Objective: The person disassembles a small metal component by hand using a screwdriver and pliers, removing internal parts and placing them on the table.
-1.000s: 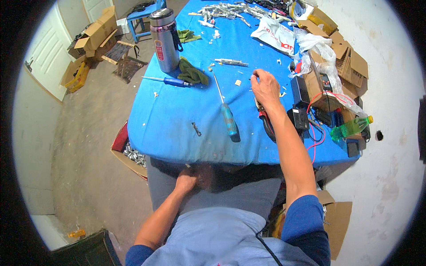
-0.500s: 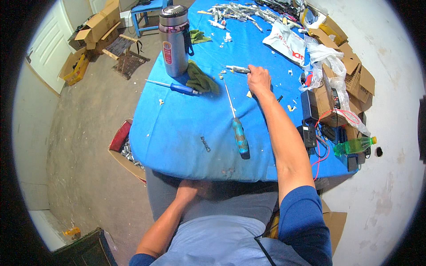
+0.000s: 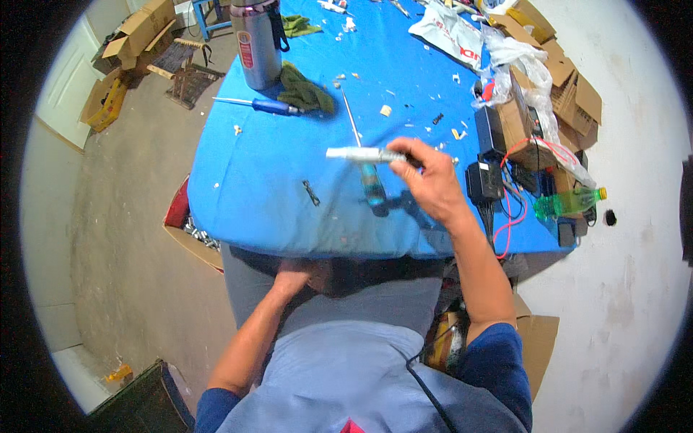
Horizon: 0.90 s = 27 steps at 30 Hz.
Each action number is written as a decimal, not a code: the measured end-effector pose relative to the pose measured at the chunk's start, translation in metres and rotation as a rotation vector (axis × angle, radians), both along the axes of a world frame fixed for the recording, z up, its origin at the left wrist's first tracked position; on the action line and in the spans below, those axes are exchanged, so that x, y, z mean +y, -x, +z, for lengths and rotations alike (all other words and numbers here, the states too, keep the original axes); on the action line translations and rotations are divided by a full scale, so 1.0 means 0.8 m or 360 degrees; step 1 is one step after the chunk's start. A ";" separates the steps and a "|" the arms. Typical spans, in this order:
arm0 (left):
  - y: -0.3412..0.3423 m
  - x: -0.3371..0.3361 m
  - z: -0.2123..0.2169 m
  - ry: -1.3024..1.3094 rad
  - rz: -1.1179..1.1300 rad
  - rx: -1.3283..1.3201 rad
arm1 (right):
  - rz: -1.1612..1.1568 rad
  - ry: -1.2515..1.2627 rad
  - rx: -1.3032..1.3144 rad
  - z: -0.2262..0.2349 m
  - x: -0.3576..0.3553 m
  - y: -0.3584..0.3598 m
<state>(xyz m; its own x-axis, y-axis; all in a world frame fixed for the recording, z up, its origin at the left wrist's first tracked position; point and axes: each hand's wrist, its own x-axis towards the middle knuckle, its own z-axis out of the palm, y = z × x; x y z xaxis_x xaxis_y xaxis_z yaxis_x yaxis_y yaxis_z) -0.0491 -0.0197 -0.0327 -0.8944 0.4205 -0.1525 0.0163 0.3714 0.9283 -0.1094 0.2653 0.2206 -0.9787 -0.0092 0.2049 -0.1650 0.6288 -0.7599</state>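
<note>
My right hand (image 3: 427, 173) is closed on one end of a slim silver-grey, pen-shaped device (image 3: 361, 154), raised above the blue-covered table. Its pale tip points left, and motion blurs it slightly. Beneath it lies a screwdriver (image 3: 372, 189) with a teal handle, its middle partly covered by the device. My left hand (image 3: 296, 276) rests low over my lap by the table's near edge; shadow hides its fingers. A small black part (image 3: 310, 193) lies on the cloth, left of the teal handle. Farther left is a blue-handled screwdriver (image 3: 271, 106).
A steel flask (image 3: 256, 54) stands at the far left beside a green cloth (image 3: 304, 90). Along the right edge are a black power adapter (image 3: 484, 182), red wires, cardboard boxes and a green bottle (image 3: 567, 203). A box of metal parts (image 3: 198, 238) sits left, below the table.
My right hand has lifted the pen-shaped device off the far part of the table and brought it nearer. The view has tipped toward me. My left hand stays low at the table edge.
</note>
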 end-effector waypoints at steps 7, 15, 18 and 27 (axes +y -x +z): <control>-0.026 -0.012 0.073 -0.0559 0.0093 -0.1296 | 0.0194 0.0215 -0.0090 -0.020 -0.025 -0.120; -0.040 -0.003 0.160 -0.1034 -0.0148 -0.1495 | 0.0395 0.0300 -0.0329 -0.031 -0.014 -0.133; -0.038 0.008 0.202 -0.1014 -0.0243 -0.1401 | 0.0481 0.0314 -0.0354 -0.035 -0.021 -0.125; -0.023 0.011 0.247 -0.0731 -0.0239 -0.1015 | 0.0661 -0.0085 0.0372 -0.039 -0.039 -0.085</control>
